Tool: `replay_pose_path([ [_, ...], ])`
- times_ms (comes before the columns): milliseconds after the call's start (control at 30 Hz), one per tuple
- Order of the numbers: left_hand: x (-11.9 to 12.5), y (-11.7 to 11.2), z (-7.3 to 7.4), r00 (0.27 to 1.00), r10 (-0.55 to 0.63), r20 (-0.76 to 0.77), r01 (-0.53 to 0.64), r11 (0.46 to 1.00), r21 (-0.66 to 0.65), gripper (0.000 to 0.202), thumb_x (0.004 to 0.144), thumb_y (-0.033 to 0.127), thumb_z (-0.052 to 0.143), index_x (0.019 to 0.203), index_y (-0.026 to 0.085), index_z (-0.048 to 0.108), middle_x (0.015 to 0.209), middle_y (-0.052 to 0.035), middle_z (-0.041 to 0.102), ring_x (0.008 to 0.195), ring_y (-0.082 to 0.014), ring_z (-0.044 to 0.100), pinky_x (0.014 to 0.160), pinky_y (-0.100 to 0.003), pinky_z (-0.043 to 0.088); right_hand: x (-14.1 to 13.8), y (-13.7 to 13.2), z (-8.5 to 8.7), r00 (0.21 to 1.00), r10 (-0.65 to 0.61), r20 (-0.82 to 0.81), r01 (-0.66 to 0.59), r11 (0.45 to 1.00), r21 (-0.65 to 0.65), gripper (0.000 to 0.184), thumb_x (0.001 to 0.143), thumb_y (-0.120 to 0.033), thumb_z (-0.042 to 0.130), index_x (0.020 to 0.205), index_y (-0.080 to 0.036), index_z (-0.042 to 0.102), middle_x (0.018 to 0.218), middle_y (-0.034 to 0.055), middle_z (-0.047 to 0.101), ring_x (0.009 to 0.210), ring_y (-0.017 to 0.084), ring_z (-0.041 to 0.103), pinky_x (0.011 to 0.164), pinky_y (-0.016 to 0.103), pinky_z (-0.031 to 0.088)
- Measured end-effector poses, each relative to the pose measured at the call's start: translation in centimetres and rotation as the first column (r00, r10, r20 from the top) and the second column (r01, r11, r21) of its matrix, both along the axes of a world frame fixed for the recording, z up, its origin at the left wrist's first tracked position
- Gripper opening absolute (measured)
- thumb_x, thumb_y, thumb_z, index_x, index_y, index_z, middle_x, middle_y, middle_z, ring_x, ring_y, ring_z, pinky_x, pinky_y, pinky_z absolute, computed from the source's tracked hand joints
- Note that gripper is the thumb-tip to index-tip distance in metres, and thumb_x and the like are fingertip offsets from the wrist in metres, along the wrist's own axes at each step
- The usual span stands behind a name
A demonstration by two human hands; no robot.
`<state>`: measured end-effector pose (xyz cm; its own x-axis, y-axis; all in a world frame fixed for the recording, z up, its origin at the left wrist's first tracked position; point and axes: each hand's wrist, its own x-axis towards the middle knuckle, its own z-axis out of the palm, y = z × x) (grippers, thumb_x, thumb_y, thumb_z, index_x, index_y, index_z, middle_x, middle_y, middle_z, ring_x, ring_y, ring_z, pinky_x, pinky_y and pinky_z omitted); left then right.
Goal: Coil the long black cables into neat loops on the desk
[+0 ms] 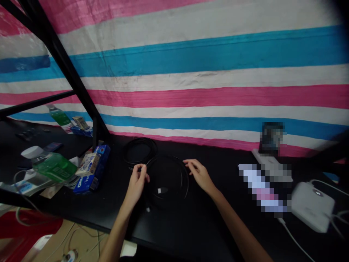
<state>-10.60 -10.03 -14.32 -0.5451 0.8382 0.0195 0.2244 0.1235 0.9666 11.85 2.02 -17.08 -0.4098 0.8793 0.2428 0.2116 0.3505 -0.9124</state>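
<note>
A loop of thin black cable point(188, 182) lies low over the dark desk between my two hands, with a small white tag point(159, 190) inside the ring. My left hand point(137, 181) is closed at the loop's left side, thumb and fingers pinched on the cable. On the upper right of the loop, my right hand point(200, 175) pinches the cable between thumb and forefinger, its other fingers curled. Behind my left hand rests a second coil of black cable point(124, 154). A small pale piece point(148, 209) shows below the loop near my left wrist.
Left on the black desk point(174, 233) are a blue box point(101, 160), a small cream pack point(88, 163) and a bottle of green liquid point(54, 166). A white device point(313, 207) with cords and a blurred-out screen point(261, 189) stand right. Behind hangs a striped sheet point(204, 98).
</note>
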Motion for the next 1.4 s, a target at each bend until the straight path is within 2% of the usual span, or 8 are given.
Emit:
replay_pose_path([
  [133, 1.6, 0.6, -0.9, 0.932, 0.071, -0.356, -0.097, 0.994, -0.055, 0.058, 0.071, 0.047, 0.062, 0.118, 0.016, 0.049, 0.115, -0.0149, 0.051, 0.115, -0.035, 0.042, 0.098, -0.055, 0.029, 1.1, 0.9, -0.1, 0.988, -0.135, 0.082, 0.136, 0.99, -0.018, 0.04, 0.087, -0.047, 0.045, 0.114, -0.021, 0.06, 0.119, 0.0107, 0.056, 0.106, 0.022, 0.056, 0.081, 0.036, 0.049],
  [267, 2.4, 0.2, -1.8, 0.629, -0.035, -0.776, -0.204, 0.956, -0.208, 0.052, 0.082, 0.039, 0.047, 0.122, 0.005, 0.047, 0.114, -0.0213, 0.047, 0.106, -0.0367, 0.048, 0.087, -0.049, 0.042, 0.7, -0.5, 0.4, 0.947, -0.035, 0.321, 0.027, 0.999, 0.03, 0.055, 0.076, -0.048, 0.062, 0.126, -0.025, 0.052, 0.127, 0.0092, 0.052, 0.118, 0.027, 0.047, 0.099, 0.046, 0.036],
  [400, 2.0, 0.0, -3.2, 0.513, -0.058, -0.856, -0.19, 0.965, -0.179, 0.047, 0.086, 0.034, 0.037, 0.12, 0.003, 0.048, 0.108, -0.0209, 0.05, 0.094, -0.033, 0.053, 0.08, -0.043, 0.046, -0.3, -1.8, 0.5, 0.895, -0.054, 0.443, -0.001, 0.993, 0.122, 0.07, 0.066, -0.042, 0.073, 0.129, -0.025, 0.049, 0.126, 0.0094, 0.051, 0.115, 0.029, 0.046, 0.099, 0.049, 0.032],
  [567, 1.8, 0.6, -5.1, 0.569, -0.098, -0.817, -0.069, 0.984, -0.166, 0.049, 0.085, 0.036, 0.036, 0.122, 0.006, 0.046, 0.102, -0.0164, 0.05, 0.089, -0.0312, 0.055, 0.082, -0.044, 0.047, -0.2, -1.3, 0.2, 0.866, -0.154, 0.476, 0.115, 0.987, 0.11, 0.064, 0.065, -0.027, 0.07, 0.126, -0.019, 0.052, 0.105, 0.0094, 0.059, 0.092, 0.023, 0.056, 0.085, 0.038, 0.043],
  [767, 2.4, 1.5, -5.2, 0.688, -0.181, -0.703, 0.007, 0.97, -0.243, 0.054, 0.084, 0.039, 0.033, 0.126, 0.008, 0.042, 0.103, -0.0164, 0.052, 0.088, -0.0316, 0.06, 0.071, -0.043, 0.051, 0.2, -0.9, 0.4, 0.866, -0.203, 0.458, 0.164, 0.979, 0.122, 0.016, 0.068, -0.014, 0.058, 0.083, -0.02, 0.063, 0.071, 0.0001, 0.06, 0.069, 0.016, 0.057, 0.064, 0.026, 0.042],
  [967, 2.1, 1.6, -6.2, 0.777, -0.278, -0.565, 0.178, 0.958, -0.226, 0.054, 0.084, 0.043, 0.034, 0.122, 0.008, 0.047, 0.106, -0.0184, 0.063, 0.094, -0.0296, 0.063, 0.082, -0.042, 0.05, 0.1, -1.0, 0.1, 0.873, -0.26, 0.413, 0.199, 0.962, 0.186, 0.015, 0.071, -0.012, 0.053, 0.084, -0.02, 0.055, 0.09, 0.0015, 0.058, 0.071, 0.013, 0.056, 0.062, 0.024, 0.04],
  [1100, 2.2, 1.2, -6.2, 0.778, -0.209, -0.592, 0.131, 0.976, -0.173, 0.054, 0.082, 0.045, 0.035, 0.119, 0.01, 0.052, 0.113, -0.0175, 0.062, 0.098, -0.0293, 0.062, 0.083, -0.04, 0.049, 0.1, -0.9, -0.3, 0.868, -0.267, 0.419, 0.202, 0.96, 0.194, 0.017, 0.074, -0.014, 0.053, 0.088, -0.021, 0.055, 0.093, 0.0019, 0.059, 0.077, 0.015, 0.058, 0.069, 0.025, 0.041],
  [1400, 2.3, 0.7, -5.3, 0.877, -0.143, -0.458, 0.013, 0.961, -0.275, 0.059, 0.076, 0.054, 0.043, 0.118, 0.016, 0.058, 0.082, -0.0109, 0.071, 0.075, -0.0274, 0.067, 0.061, -0.031, 0.05, 0.0, -1.1, 0.0, 0.879, -0.262, 0.399, 0.212, 0.963, 0.167, 0.027, 0.076, -0.022, 0.056, 0.103, -0.023, 0.059, 0.097, 0.0021, 0.066, 0.09, 0.018, 0.061, 0.078, 0.027, 0.04],
])
